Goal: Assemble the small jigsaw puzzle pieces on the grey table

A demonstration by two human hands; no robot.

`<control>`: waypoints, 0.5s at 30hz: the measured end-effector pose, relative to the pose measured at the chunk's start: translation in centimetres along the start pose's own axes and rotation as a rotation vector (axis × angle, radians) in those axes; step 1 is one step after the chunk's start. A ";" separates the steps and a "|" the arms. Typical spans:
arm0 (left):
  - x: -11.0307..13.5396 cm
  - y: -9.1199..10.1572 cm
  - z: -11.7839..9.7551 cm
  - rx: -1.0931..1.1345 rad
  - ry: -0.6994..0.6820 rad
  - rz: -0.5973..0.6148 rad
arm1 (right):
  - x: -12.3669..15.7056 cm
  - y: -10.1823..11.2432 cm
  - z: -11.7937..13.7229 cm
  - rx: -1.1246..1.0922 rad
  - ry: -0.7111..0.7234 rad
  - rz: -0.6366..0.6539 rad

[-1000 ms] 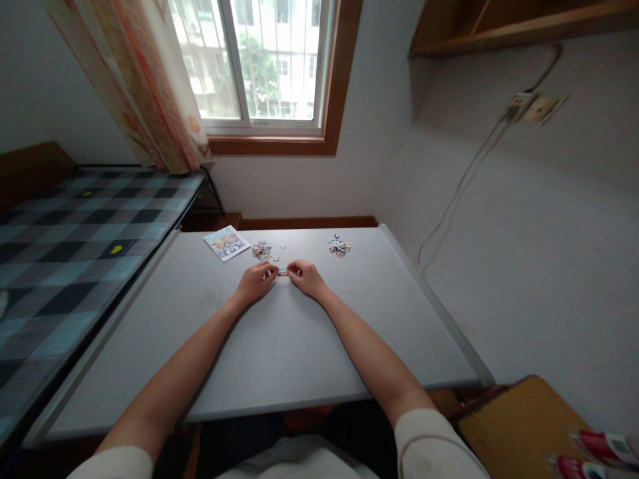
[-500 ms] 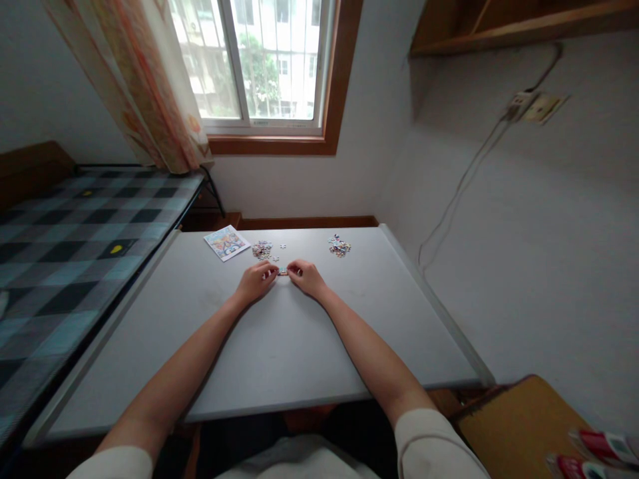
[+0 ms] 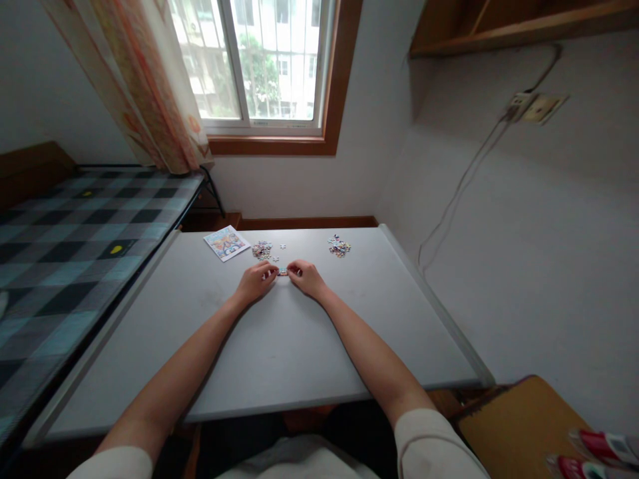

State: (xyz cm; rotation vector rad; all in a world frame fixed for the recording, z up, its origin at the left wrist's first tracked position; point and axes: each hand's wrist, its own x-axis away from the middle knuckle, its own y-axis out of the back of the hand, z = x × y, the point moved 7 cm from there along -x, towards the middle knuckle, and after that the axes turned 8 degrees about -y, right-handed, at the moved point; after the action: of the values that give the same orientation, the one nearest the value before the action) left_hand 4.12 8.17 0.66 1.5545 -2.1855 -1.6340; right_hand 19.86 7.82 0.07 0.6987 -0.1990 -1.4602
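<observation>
Small joined jigsaw puzzle pieces (image 3: 282,271) lie between my two hands, low over the white table (image 3: 279,352). My left hand (image 3: 257,279) pinches their left end between thumb and fingers. At the right end, the fingertips of my right hand (image 3: 305,277) are closed on them too. Just beyond my left hand lies a heap of puzzle pieces (image 3: 261,250), with a few loose ones beside it. A second pile of pieces (image 3: 340,247) sits farther right. The picture sheet (image 3: 226,243) rests at the back left.
A bed with a checked cover (image 3: 100,253) runs along the table's left side. To the right stands a wall with a hanging cable (image 3: 456,193). A yellow-brown stool or chair seat (image 3: 524,426) holding red-labelled packages (image 3: 606,446) is at the lower right.
</observation>
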 end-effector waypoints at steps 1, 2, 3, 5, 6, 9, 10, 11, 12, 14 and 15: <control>0.0 0.0 0.0 0.000 0.002 0.000 | 0.0 0.0 0.0 0.002 -0.002 0.003; 0.0 0.0 0.0 -0.002 0.004 -0.001 | 0.0 0.0 0.0 0.003 -0.003 0.006; 0.0 0.0 0.0 -0.003 0.006 -0.001 | 0.0 -0.1 -0.1 0.004 -0.002 0.009; 0.0 0.0 0.0 -0.005 0.006 0.000 | 0.0 -0.1 -0.1 0.002 0.002 0.010; 0.0 0.0 0.0 -0.005 0.004 0.001 | 0.0 -0.1 -0.1 0.000 0.004 0.008; 0.0 0.0 0.1 -0.006 0.000 -0.005 | 0.0 -0.1 0.0 -0.003 0.007 0.003; 0.0 0.0 0.1 -0.005 0.000 -0.006 | 0.0 -0.1 0.0 -0.003 0.008 0.002; 0.0 -0.1 0.1 -0.004 0.001 -0.007 | 0.0 -0.1 0.0 -0.003 0.007 0.001; 0.0 -0.1 0.1 -0.001 0.002 -0.008 | 0.0 -0.1 0.0 -0.003 0.006 0.001; 0.0 0.0 0.1 0.006 0.003 -0.010 | 0.0 -0.1 0.0 -0.005 0.004 0.000; 0.0 0.0 0.0 0.009 0.003 -0.012 | 0.0 -0.1 0.0 -0.007 0.003 0.001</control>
State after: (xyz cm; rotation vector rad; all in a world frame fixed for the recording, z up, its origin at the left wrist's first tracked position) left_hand 4.10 8.20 0.64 1.5747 -2.1887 -1.6262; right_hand 19.81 7.82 -0.02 0.6955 -0.1917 -1.4583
